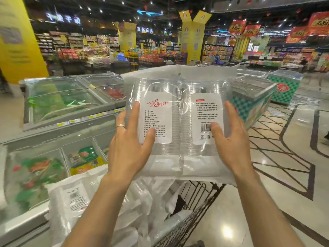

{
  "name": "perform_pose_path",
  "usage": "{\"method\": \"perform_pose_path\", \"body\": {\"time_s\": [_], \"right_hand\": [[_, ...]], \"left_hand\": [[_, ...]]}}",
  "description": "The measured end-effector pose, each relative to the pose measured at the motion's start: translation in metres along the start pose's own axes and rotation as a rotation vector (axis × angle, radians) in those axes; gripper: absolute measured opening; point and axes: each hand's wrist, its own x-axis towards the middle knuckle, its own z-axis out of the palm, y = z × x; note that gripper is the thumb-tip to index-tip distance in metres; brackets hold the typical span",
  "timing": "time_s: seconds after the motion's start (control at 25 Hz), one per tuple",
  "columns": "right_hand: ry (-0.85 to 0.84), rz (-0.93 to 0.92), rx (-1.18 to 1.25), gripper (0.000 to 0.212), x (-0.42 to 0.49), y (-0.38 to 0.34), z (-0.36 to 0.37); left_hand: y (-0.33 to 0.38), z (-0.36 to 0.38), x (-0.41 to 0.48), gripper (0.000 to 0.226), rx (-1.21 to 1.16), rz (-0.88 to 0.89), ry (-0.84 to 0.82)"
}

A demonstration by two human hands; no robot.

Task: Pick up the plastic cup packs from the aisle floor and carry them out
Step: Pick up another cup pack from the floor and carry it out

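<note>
Our forearms reach forward from the bottom edge, and between them a cart (195, 198) of dark wire stands just below our hands. More packs (71, 196) of clear cups lie heaped in it, one showing a white label with small print too blurred to read.

We hold one pack (178, 82) upright in the air above the cart, between both hands. Our left hand (128, 145) lies against its left side. The forefinger is straight up the near face, the thumb is flat on the left label (156, 114), and a ring (120, 125) sits on a finger at the pack's edge. Our right hand (231, 141) lies against the right side, with its thumb on the barcode of the right label (206, 107) and its forefinger straight along the edge. The fingers we can see are spread and straight, pressing the pack between the two hands rather than curling round it. We cannot see the other fingers of the right hand.

Two stacks of clear cups show side by side through the wrap, each behind its own label.

To our left stand freezers (62, 100) with glass lids over bagged food. Another freezer (254, 104), patterned in green checks, stands to the right beyond the pack. Glossy floor (284, 175) with dark inlaid lines spreads to the right, and yellow pillars (192, 41) rise among crowded shelves further back.
</note>
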Motion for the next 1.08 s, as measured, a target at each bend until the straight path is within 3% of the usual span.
{"method": "perform_pose_path", "body": {"time_s": [0.36, 0.6, 0.8, 0.96, 1.08], "right_hand": [[-0.280, -0.043, 0.091, 0.064, 0.160, 0.107, 0.089], [-0.574, -0.112, 0.021, 0.067, 0.182, 0.133, 0.152], [-0.797, -0.150, -0.160, 0.066, 0.173, 0.146, 0.202], [-0.863, -0.241, -0.362, 0.062, 0.156, 0.157, 0.242], [-0.933, -0.228, -0.482, 0.061, 0.140, 0.167, 0.273]], "left_hand": [[-0.012, 0.134, 0.085, 0.075, 0.127, -0.198, 0.102], [-0.074, 0.190, 0.077, 0.079, 0.128, -0.438, 0.098], [-0.134, 0.240, 0.048, 0.078, 0.251, -0.624, -0.034], [-0.174, 0.281, 0.020, 0.084, 0.288, -0.734, -0.189], [-0.194, 0.305, 0.003, 0.075, 0.325, -0.774, -0.278]]}}
